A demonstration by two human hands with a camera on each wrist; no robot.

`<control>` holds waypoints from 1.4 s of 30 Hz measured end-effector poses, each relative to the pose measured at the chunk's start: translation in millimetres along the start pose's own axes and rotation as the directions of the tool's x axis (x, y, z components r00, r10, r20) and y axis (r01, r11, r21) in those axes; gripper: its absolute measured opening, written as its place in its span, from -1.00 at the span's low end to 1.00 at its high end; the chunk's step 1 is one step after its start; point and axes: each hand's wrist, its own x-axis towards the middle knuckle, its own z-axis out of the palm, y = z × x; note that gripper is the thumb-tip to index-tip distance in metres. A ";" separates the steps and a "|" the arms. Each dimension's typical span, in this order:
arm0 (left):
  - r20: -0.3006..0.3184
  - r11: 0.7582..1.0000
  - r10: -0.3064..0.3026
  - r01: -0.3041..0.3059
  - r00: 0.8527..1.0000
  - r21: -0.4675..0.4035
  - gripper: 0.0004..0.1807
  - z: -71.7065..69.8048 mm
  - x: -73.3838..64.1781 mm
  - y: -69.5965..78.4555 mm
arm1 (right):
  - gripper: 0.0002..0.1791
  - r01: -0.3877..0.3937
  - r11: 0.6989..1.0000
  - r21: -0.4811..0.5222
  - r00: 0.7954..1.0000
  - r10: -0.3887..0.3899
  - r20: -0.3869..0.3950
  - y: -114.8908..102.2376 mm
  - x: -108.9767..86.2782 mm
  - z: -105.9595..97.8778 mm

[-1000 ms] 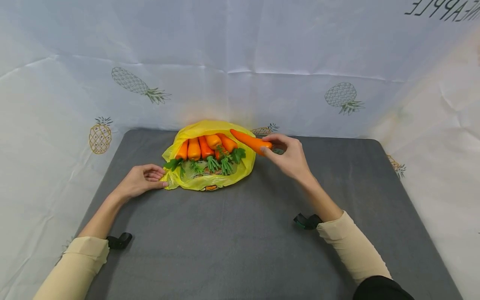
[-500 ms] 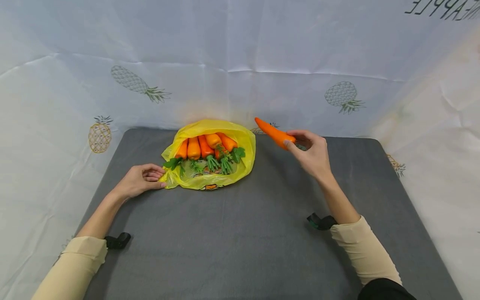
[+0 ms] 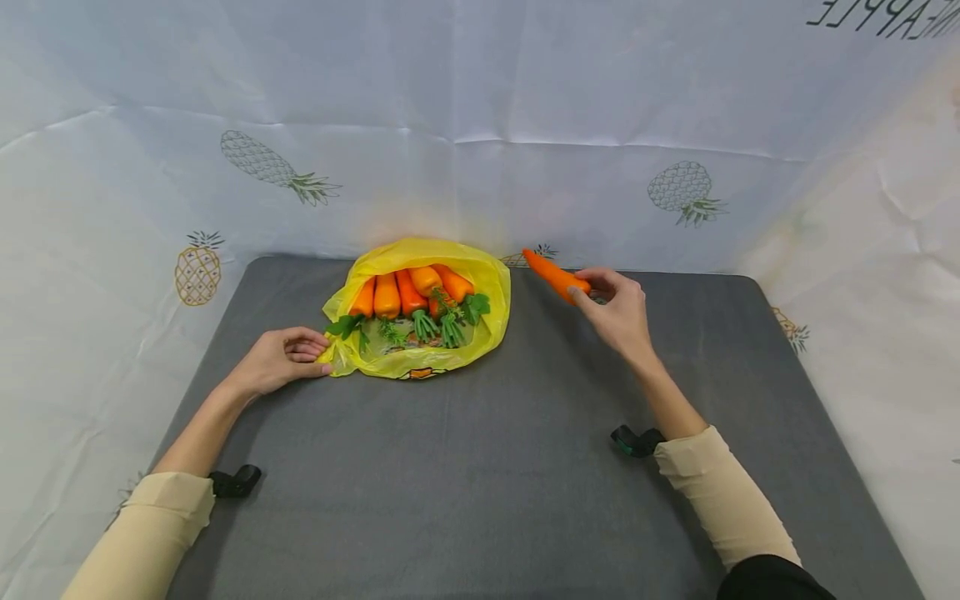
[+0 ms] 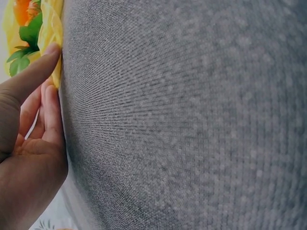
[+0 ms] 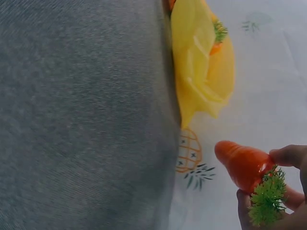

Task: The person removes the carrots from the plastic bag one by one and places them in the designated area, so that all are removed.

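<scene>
mirror-reversed dark lettering [image 3: 873, 13] ending in EAPPLE, on the white cloth [image 3: 480, 83], cut off at upper right

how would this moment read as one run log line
left hand: pinches yellow bag edge | right hand: holds carrot outside bag | other carrots: inside bag

Soft light; faint shadows; wrist views partly blurred.

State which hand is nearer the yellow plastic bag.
Left. The left hand pinches the yellow plastic bag at its left corner; the right hand holds an orange tapered carrot apart, to the bag's right.
</scene>
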 end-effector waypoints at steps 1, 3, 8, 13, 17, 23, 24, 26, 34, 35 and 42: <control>0.001 1.000 -0.001 0.001 1.000 -0.005 -0.44 0.1 -0.3 -0.4 | -0.67 -0.006 1.000 -0.003 1.000 0.006 0.006 1.7 0.5 1.6; 0.004 1.000 -0.002 0.002 1.000 -0.012 -0.44 0.4 -0.8 -0.4 | -0.67 -0.015 1.000 -0.006 1.000 0.015 0.018 5.0 1.2 4.5; 0.006 1.000 -0.006 0.006 1.000 -0.016 -0.45 0.7 -0.8 1.0 | -0.67 -0.055 0.998 -0.037 0.998 0.057 0.040 9.7 3.6 10.2; 0.003 1.000 -0.007 0.007 1.000 -0.004 -0.45 0.1 0.3 -0.1 | -0.68 -0.075 0.993 -0.091 0.995 0.080 0.062 13.6 8.7 14.6; 0.002 1.000 -0.002 0.002 1.000 0.002 -0.45 -0.4 0.7 0.3 | -0.67 -0.080 0.988 -0.132 0.991 0.093 0.098 14.2 11.9 15.8; -0.001 1.000 -0.005 0.005 1.000 0.000 -0.45 -0.4 0.5 1.6 | -0.63 -0.084 0.976 -0.201 0.978 0.119 0.169 9.4 15.0 17.7; -0.002 1.000 -0.004 0.004 1.000 -0.001 -0.45 -0.3 0.5 1.6 | -0.62 -0.083 0.974 -0.213 0.976 0.122 0.179 8.7 15.2 18.5; -0.002 1.000 -0.003 0.003 1.000 0.002 -0.45 -0.2 0.4 1.7 | -0.61 -0.080 0.970 -0.230 0.973 0.126 0.195 8.1 15.2 20.9; 0.000 1.000 -0.004 0.004 1.000 0.006 -0.46 -0.2 0.2 1.2 | -0.61 -0.073 0.956 -0.285 0.954 0.150 0.259 11.9 12.4 32.4; 0.001 1.000 -0.003 0.003 1.000 0.004 -0.46 -0.2 0.1 1.2 | -0.61 -0.071 0.954 -0.290 0.953 0.150 0.262 12.0 12.1 33.4; 0.003 1.000 0.004 -0.004 1.000 0.001 -0.47 -0.3 0.0 1.3 | -0.56 -0.042 0.954 -0.295 0.947 0.132 0.291 11.2 11.0 37.5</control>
